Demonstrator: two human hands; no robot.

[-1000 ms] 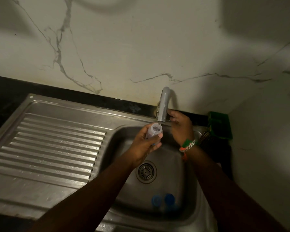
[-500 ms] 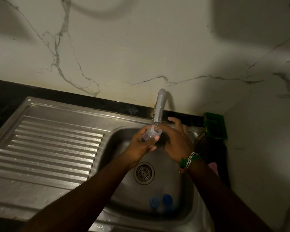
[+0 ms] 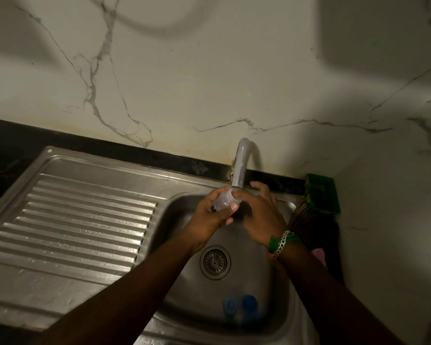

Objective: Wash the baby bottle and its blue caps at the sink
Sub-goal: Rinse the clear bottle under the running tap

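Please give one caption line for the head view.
Both hands hold baby bottle under tap; two blue caps wait in sink.

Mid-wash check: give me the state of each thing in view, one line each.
Bottle: uncapped, tilted, mouth at the tap spout, gripped by left hand.
Right hand: at the bottle's mouth; grip unclear.
Tap: flow not discernible.
Blue caps: two, lying in the sink at its near side.
Drain: unplugged.
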